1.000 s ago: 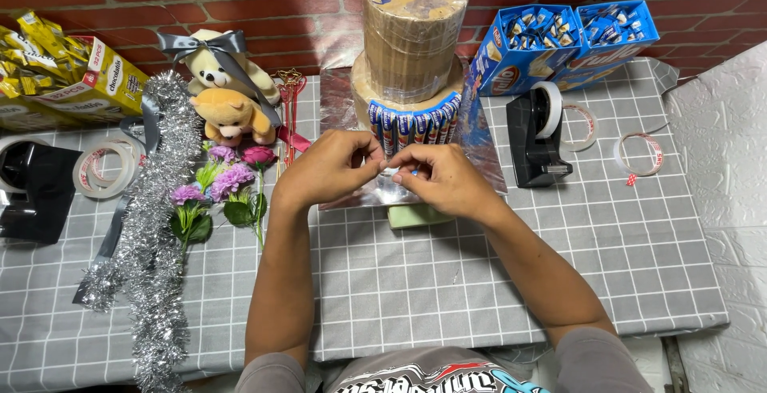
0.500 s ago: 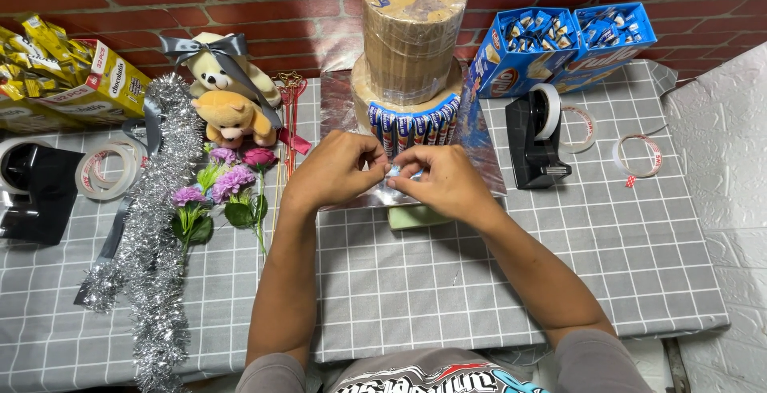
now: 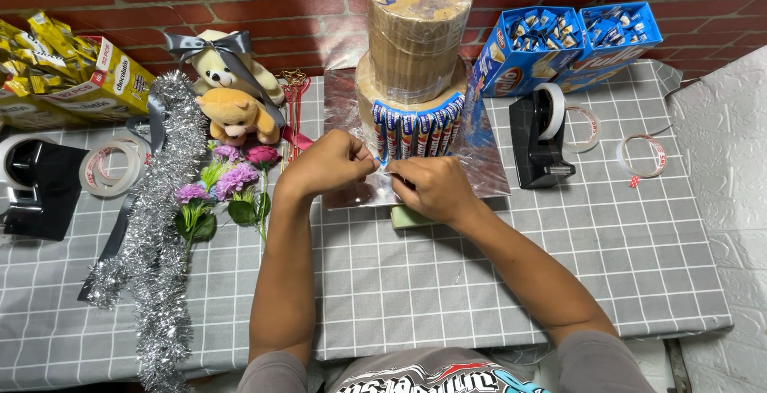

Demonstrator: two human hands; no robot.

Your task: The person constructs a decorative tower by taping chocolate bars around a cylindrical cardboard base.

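2 hands, left (image 3: 327,165) and right (image 3: 431,188), pinching small blue wrapper (image 3: 382,161) (beside tiered tower (image 3: 415,41)).

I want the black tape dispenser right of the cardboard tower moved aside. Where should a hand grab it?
Grip the black tape dispenser across its narrow body, coming from above: its sides look flat, and the tape wheel end is best avoided.

A two-tier cardboard cylinder tower (image 3: 417,41) stands at the worktop's (image 3: 495,281) back centre on a foil sheet (image 3: 487,161). Both hands (image 3: 383,176) meet just before it. Left lie plush bears (image 3: 232,97), artificial flowers (image 3: 228,193) and a tinsel garland (image 3: 160,225). Right sits a black tape dispenser (image 3: 539,141), with open blue snack boxes (image 3: 559,41) behind it.
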